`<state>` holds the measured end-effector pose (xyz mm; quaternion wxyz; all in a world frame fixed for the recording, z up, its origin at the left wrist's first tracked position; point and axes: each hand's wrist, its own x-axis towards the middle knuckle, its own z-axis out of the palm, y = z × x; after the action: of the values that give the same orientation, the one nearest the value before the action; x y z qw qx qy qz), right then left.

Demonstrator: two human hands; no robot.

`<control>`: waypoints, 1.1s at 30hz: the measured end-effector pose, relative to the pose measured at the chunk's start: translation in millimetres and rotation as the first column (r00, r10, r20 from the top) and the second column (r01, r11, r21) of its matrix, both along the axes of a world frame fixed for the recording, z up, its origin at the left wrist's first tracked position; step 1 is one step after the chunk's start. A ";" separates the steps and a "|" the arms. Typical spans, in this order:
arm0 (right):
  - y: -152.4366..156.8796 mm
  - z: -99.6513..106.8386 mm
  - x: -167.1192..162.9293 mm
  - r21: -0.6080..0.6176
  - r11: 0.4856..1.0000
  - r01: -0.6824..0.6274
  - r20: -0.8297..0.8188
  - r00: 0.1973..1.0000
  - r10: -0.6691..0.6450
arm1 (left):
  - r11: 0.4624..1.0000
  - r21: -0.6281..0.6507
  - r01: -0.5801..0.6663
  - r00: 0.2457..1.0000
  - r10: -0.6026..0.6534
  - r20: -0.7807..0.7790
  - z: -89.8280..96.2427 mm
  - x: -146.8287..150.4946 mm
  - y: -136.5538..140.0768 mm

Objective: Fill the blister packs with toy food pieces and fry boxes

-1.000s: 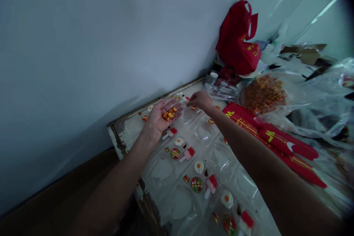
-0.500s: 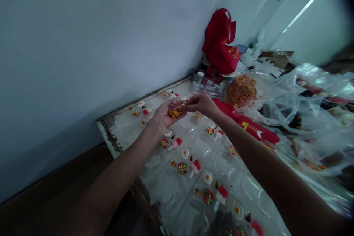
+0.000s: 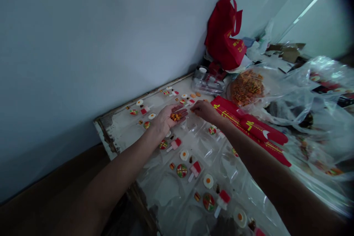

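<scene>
My left hand is palm up over the table with its fingers stretched out. In its cupped palm lies a small heap of orange-brown miniature burgers. Just to the right, my right hand is closed in a pinch, fingertips down near the plastic; what they hold is hidden. Clear plastic bags lie in rows under both hands. On them sit groups of miniature food pieces: a fried egg, a round pizza-like piece, a red-and-white popsicle and a small burger.
A clear bag of orange pieces stands at the right, beside flat red printed packaging. Crumpled clear plastic spreads over the right side. A red tote bag leans on the wall at the back.
My right hand has drawn away from my left palm, to the right and slightly down. The left hand stays palm up with the burgers. The view has shifted slightly.
</scene>
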<state>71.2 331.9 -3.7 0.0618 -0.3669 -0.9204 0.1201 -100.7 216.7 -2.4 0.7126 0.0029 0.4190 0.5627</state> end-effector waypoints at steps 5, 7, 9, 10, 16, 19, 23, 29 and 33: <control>16.9 6.4 -5.7 -0.236 0.959 0.159 -0.016 0.986 -0.167 | 1.000 0.010 0.016 0.999 -0.015 -0.042 3.5 1.6 -1.0; 14.2 7.5 -11.1 -0.159 0.976 0.151 0.001 0.988 -0.153 | 1.000 0.002 0.006 0.999 -0.006 -0.052 4.1 2.5 -1.0; 6.0 8.1 -16.0 -0.020 0.989 0.149 0.045 0.988 -0.148 | 1.000 -0.004 -0.010 0.998 0.010 -0.056 3.7 3.3 -0.8; 1.0 8.6 -17.9 0.044 0.989 0.140 0.079 0.987 -0.143 | 1.000 -0.007 -0.016 0.998 0.015 -0.053 3.4 3.6 -0.6; -6.6 9.9 -20.0 0.089 0.996 -0.009 0.185 0.983 -0.008 | 0.999 -0.025 -0.029 0.999 0.028 -0.025 0.5 2.3 1.0; 7.6 6.4 -17.0 -0.009 0.998 0.058 0.093 0.994 -0.057 | 0.999 -0.021 -0.026 1.000 0.026 -0.007 -3.0 0.5 1.4; 14.8 6.2 -10.7 -0.072 0.967 0.246 -0.062 0.966 -0.250 | 0.999 0.044 -0.002 0.999 0.000 0.034 -2.5 -3.0 -3.1; -34.3 36.8 4.1 -0.248 0.965 -0.078 -0.394 0.919 -0.027 | 0.998 0.055 0.013 1.000 -0.013 -0.005 22.6 10.3 -14.8; -61.1 55.8 21.4 -0.108 0.985 -0.133 -0.260 0.960 0.101 | 0.996 0.087 0.013 1.000 -0.013 0.002 38.3 45.1 -14.8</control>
<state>92.6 270.8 52.1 0.1485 -0.2965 -0.9158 0.2265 -55.6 202.0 36.0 0.7159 0.0359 0.3930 0.5759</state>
